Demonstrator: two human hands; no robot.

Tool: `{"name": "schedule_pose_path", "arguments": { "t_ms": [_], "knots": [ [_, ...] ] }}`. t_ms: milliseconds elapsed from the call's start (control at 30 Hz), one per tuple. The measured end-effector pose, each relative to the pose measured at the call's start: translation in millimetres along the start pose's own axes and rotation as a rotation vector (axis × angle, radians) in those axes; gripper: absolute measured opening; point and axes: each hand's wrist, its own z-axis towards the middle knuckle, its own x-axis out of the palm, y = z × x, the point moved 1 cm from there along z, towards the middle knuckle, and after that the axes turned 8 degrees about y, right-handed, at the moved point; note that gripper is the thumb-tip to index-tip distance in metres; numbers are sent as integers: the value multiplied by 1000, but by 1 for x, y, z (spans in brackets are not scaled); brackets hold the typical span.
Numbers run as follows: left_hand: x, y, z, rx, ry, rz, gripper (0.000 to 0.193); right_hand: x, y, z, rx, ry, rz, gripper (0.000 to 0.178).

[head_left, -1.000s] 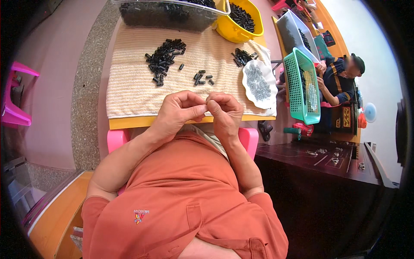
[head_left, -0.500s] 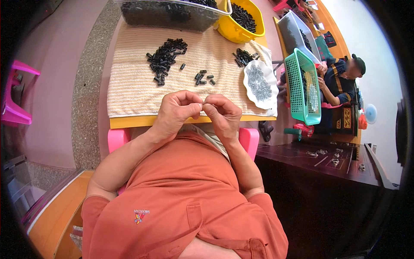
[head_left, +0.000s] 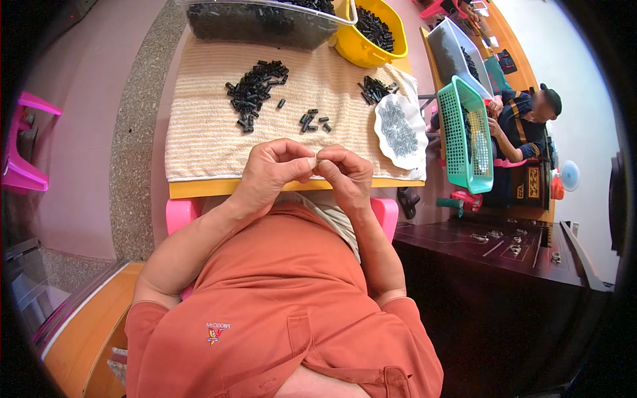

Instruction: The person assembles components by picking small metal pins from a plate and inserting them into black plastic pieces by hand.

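My left hand (head_left: pixel 277 167) and my right hand (head_left: pixel 346 176) meet at the fingertips just above the table's near edge. Both are closed in a pinch. A tiny thing, perhaps metallic, shows between the tips, too small to name. Beyond them on a striped cream towel (head_left: pixel 199 132) lie a few short black cylindrical pieces (head_left: pixel 309 121), with a larger heap of the same pieces (head_left: pixel 252 93) farther left. To the right, a white scalloped dish (head_left: pixel 383 142) holds many small, thin silvery pieces. Another small black pile (head_left: pixel 375 89) touches the area behind that dish.
A clear plastic bin (head_left: pixel 232 30) and a yellow tub (head_left: pixel 352 50), both with black pieces, stand at the table's far side. Off to the right are a green basket (head_left: pixel 479 180), a grey bin (head_left: pixel 446 46) and a seated co-worker (head_left: pixel 524 119). A pink stool (head_left: pixel 26 142) stands left.
My fingertips have shifted slightly, and a sliver of the tiny thing now shows between them. The piles and containers stay as they were.
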Motion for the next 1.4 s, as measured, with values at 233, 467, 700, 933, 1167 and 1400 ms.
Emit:
{"name": "schedule_pose_path", "arguments": {
  "t_ms": [233, 467, 700, 933, 1167, 1400],
  "knots": [
    [1, -2, 0, 3, -1, 12, 16, -2, -1, 0, -16, 23, -35, 11],
    [1, -4, 1, 1, 6, 43, 15, -8, 1, -1, 16, -51, 0, 16],
    [2, -5, 1, -13, 29, 40, 16, -7, 4, 2, -2, -34, -41, 11],
    [3, -7, 1, -48, 22, 38, 22, -11, 8, 3, -44, 65, -257, 8],
    [3, -11, -1, -166, 72, 92, 26, -22, 41, 10, 17, 333, -549, 8],
    [0, -14, 0, -246, 129, -40, 27, -18, 42, 10, -96, 421, -590, 16]
  ]
}}
